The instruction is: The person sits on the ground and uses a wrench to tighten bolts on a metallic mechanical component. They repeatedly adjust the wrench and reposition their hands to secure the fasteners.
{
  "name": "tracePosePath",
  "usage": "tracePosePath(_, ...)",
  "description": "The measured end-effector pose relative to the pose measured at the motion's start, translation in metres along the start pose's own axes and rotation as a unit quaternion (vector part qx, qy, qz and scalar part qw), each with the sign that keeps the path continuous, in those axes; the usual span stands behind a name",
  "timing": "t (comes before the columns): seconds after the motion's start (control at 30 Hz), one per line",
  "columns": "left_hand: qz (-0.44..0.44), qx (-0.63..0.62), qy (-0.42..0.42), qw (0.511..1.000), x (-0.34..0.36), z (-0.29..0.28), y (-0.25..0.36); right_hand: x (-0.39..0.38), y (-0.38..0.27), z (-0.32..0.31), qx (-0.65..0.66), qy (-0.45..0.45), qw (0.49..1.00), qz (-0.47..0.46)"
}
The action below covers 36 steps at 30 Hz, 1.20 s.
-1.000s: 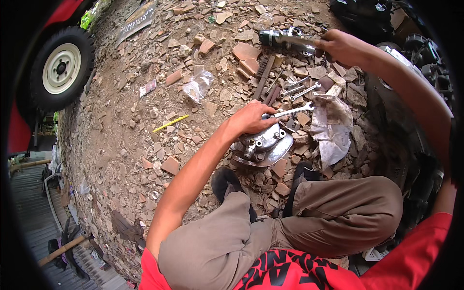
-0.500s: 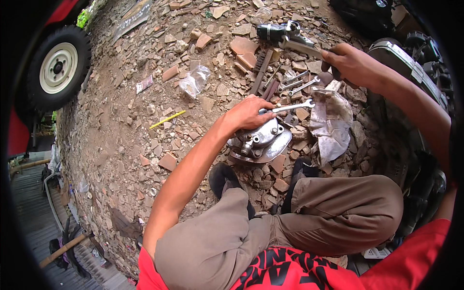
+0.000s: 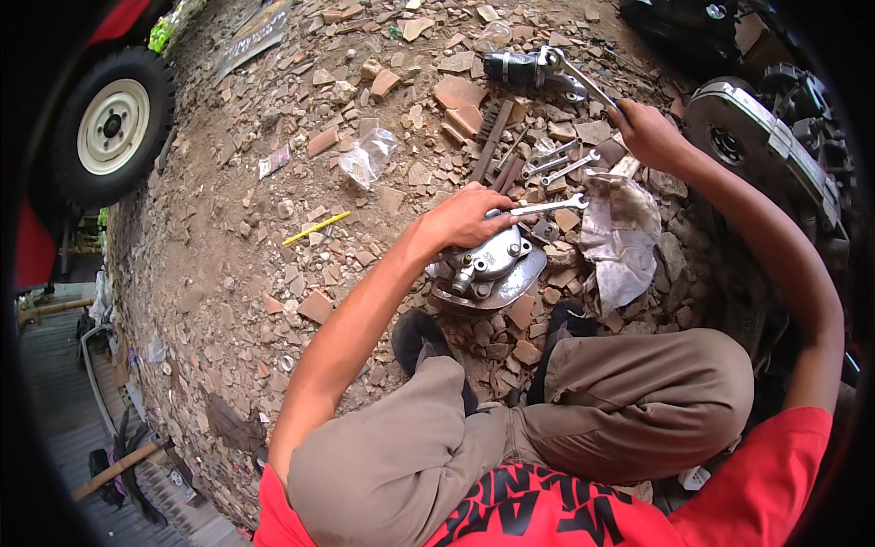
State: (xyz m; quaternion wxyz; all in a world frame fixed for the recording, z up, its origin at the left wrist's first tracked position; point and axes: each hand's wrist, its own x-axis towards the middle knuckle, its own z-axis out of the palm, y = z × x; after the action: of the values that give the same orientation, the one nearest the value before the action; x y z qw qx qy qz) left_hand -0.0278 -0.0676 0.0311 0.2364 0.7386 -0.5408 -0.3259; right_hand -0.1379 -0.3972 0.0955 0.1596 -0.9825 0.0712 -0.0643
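My left hand (image 3: 469, 217) is closed around one end of a silver combination wrench (image 3: 547, 208), whose open jaw points right. That hand rests at the top of a silver metal housing (image 3: 492, 260) with bolts and fittings, standing on the stony ground before my feet. Farther off to the right, my right hand (image 3: 649, 135) grips a long, narrow metal wrench (image 3: 588, 80). Its far end reaches a metal part with a dark cylinder (image 3: 515, 68) lying on the rubble; I cannot tell whether they touch.
Smaller wrenches (image 3: 570, 169), a wire brush (image 3: 492, 137) and a stained white cloth (image 3: 622, 237) lie between my hands and nearby. A large engine casing (image 3: 761, 146) stands at right. Broken tiles cover the ground, with a yellow stick (image 3: 314, 228) and plastic bag (image 3: 369, 155). A vehicle wheel (image 3: 112, 128) is far left.
My right hand has moved slightly, turning its wrench so it appears narrower and its far end has shifted up toward the metal part. The left hand stays nearly still on its wrench.
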Motion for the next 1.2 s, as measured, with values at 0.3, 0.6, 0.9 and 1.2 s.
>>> tracePosePath(0.3, 0.094, -0.029, 0.080, 0.992, -0.002, 0.005, -0.005, -0.026, 0.034, 0.102, -0.129, -0.128, 0.981, 0.069)
tracePosePath(0.6, -0.098, -0.284, 0.136, 0.944, -0.010, 0.011, -0.019, -0.079, -0.118, 0.109, 0.300, -0.003, 0.954, -0.019)
tracePosePath(0.9, -0.078, -0.327, 0.127, 0.933, -0.011, 0.010, -0.026, -0.086, -0.136, 0.076, 0.303, -0.135, 0.937, 0.113)
tracePosePath(1.2, -0.027, -0.261, 0.060, 0.963, -0.017, 0.003, -0.024, -0.115, -0.141, 0.074, 0.287, -0.164, 0.938, 0.104)
